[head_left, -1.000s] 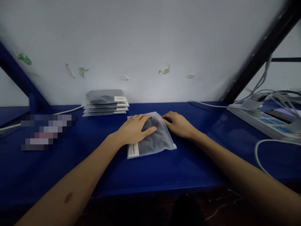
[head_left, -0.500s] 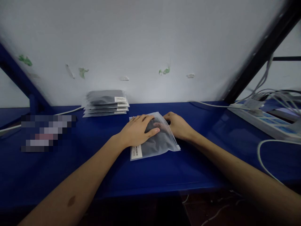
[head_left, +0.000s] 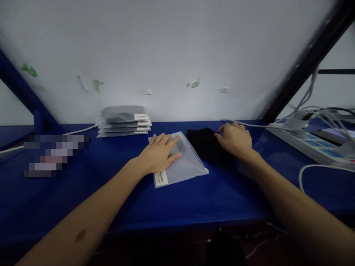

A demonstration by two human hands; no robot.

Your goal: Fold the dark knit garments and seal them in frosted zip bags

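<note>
My left hand [head_left: 158, 154] lies flat on a frosted zip bag [head_left: 187, 166], its fingers spread over the bag's left part. The bag rests on the blue table with a white barcode label at its lower left and a slider on its right edge. It looks flat, with small print near its top. Just right of the bag lies a folded black cloth [head_left: 203, 144], outside it. My right hand [head_left: 235, 138] is closed on the cloth's right end, thumb toward the bag. The kind of garment, if any, cannot be made out.
At the back left stands a stack of filled zip bags [head_left: 124, 118] with labels. A blurred-out object [head_left: 55, 155] lies on the left. To the right is a white power strip [head_left: 310, 142] with plugs and cables, and a loose white cable [head_left: 302, 173] curves over the blue table [head_left: 177, 207].
My right hand has drawn the black cloth out of the zip bag and moved right with it. The bag has gone flat, while my left hand stays on it, fingers a little wider apart.
</note>
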